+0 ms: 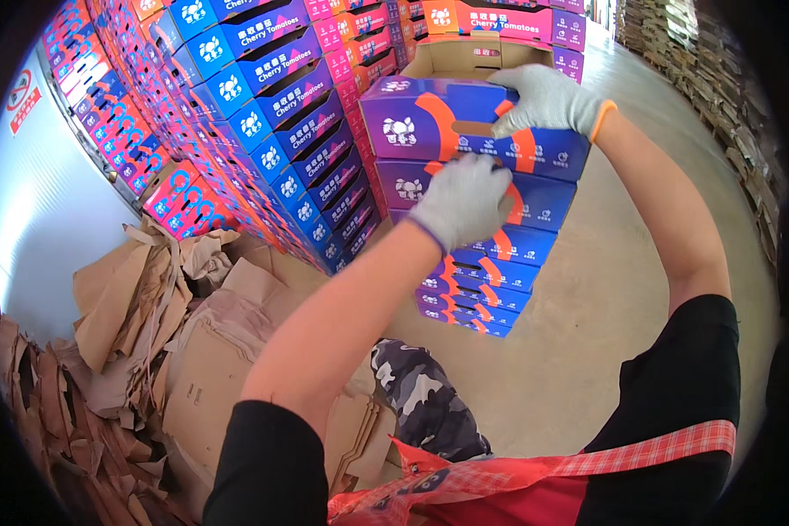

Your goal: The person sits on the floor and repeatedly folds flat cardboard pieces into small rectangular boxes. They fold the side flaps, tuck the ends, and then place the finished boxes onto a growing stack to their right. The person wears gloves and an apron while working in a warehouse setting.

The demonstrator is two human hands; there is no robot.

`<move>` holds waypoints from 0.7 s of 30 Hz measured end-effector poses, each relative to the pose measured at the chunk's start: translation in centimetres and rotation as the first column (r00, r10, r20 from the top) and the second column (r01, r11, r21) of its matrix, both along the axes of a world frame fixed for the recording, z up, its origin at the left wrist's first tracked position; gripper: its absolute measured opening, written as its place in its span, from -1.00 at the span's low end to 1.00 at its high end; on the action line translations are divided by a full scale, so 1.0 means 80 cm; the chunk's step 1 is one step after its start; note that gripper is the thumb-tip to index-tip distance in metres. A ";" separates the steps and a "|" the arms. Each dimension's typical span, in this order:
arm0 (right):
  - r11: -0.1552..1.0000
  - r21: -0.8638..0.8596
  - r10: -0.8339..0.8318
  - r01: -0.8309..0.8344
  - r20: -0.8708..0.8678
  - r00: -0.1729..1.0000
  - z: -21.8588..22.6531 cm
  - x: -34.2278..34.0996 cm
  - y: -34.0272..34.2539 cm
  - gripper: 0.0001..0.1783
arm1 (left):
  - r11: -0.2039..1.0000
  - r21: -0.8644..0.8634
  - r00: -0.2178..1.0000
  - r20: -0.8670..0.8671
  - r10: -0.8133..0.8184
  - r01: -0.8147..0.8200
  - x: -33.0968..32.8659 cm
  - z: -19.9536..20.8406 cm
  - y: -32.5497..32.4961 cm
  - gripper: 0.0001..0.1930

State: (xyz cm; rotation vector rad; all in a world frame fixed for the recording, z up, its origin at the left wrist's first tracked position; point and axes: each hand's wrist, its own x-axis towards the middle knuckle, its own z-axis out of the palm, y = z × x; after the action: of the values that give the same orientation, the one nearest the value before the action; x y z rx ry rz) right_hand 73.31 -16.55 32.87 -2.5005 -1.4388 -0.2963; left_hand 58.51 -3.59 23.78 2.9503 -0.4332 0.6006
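Purple-blue cardboard box (478, 107), orange curved bands (441, 118), white printed icons (401, 131)

white wall (53, 219), left | red-and-white sign (24, 101) on it | beige-grey floor (614, 280) | brown stacks (708, 101), right | bright glare (4, 272) on wall

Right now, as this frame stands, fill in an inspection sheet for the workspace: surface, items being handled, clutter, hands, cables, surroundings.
Surface: smooth floor, visible beside the boxes.
Items handled: open-topped purple-and-blue top box, on a stack of similar boxes.
Clutter: crumpled brown paper and flattened cardboard, toward the person's left.
Hands: both gloved; right hand at the top box's upper front edge, left hand at the front of the box below; grip firmness cannot be told.
Cables: nothing seen.
Surroundings: tall stacks of coloured boxes ahead and to the left; pale wall far left; brownish stacked material far right, too unclear to identify.
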 end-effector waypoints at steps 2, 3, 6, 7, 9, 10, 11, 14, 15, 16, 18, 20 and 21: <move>0.997 0.038 -0.077 0.074 0.089 0.993 -0.007 -0.004 -0.012 -0.17 | 0.984 -0.121 0.991 0.044 -0.126 0.131 -0.053 -0.032 -0.013 -0.67; 0.990 0.128 -0.082 0.056 0.205 0.975 -0.011 -0.013 -0.017 -0.18 | 0.960 -0.150 0.972 0.020 -0.236 0.236 -0.091 -0.057 -0.019 -0.62; 0.882 0.425 -0.136 -0.202 0.642 0.755 -0.038 -0.067 -0.015 -0.36 | 0.901 -0.399 0.985 0.040 -0.169 0.171 -0.236 -0.166 -0.012 -0.58; 0.777 0.495 -0.031 -0.389 0.647 0.762 -0.059 -0.098 -0.005 -0.49 | 0.867 -0.496 0.995 -0.051 -0.083 0.047 -0.293 -0.210 -0.003 -0.58; 0.683 0.405 0.323 -0.607 0.578 0.749 -0.122 -0.173 0.027 -0.57 | 0.370 -0.695 0.777 -0.462 0.428 -0.617 -0.412 -0.298 0.021 -0.55; 0.654 0.374 0.560 -0.658 0.345 0.753 -0.164 -0.215 0.047 -0.58 | 0.257 -0.632 0.633 -0.489 0.600 -0.732 -0.470 -0.339 0.039 -0.57; 0.650 0.363 0.737 -0.668 -0.088 0.670 -0.208 -0.255 0.072 -0.64 | 0.162 -0.522 0.458 -0.508 0.729 -0.837 -0.525 -0.376 0.057 -0.58; 0.006 -0.490 0.295 -0.872 -0.832 0.470 -0.309 -0.324 0.176 -0.58 | 0.070 -0.376 0.231 -0.401 0.887 -0.924 -0.662 -0.465 0.109 -0.50; 0.016 -0.437 0.441 -0.899 -0.804 0.399 -0.342 -0.353 0.211 -0.54 | 0.002 -0.334 0.136 -0.378 0.916 -0.943 -0.697 -0.485 0.122 -0.47; 0.087 -0.325 0.503 -0.942 -0.801 0.323 -0.372 -0.385 0.247 -0.54 | -0.111 -0.225 -0.010 -0.407 0.913 -0.968 -0.728 -0.501 0.134 -0.45; 0.438 -0.062 0.412 -0.897 -0.873 0.262 -0.424 -0.431 0.312 -0.49 | -0.300 -0.031 -0.270 -0.359 0.894 -0.953 -0.776 -0.518 0.148 -0.42; 0.760 -0.026 0.359 -0.649 -0.816 0.453 -0.478 -0.471 0.376 -0.42 | -0.530 -0.063 -0.420 -0.534 0.734 -0.846 -0.810 -0.524 0.157 -0.39; 0.854 -0.074 0.300 -0.516 -0.740 0.602 -0.503 -0.483 0.402 -0.38 | -0.610 -0.058 -0.453 -0.615 0.645 -0.790 -0.824 -0.524 0.161 -0.37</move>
State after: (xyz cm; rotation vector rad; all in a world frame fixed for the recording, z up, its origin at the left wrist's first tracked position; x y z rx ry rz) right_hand 34.68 15.62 -7.39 -1.9564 -1.6834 0.9365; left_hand -7.40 9.31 -18.15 1.5372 2.3431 0.1540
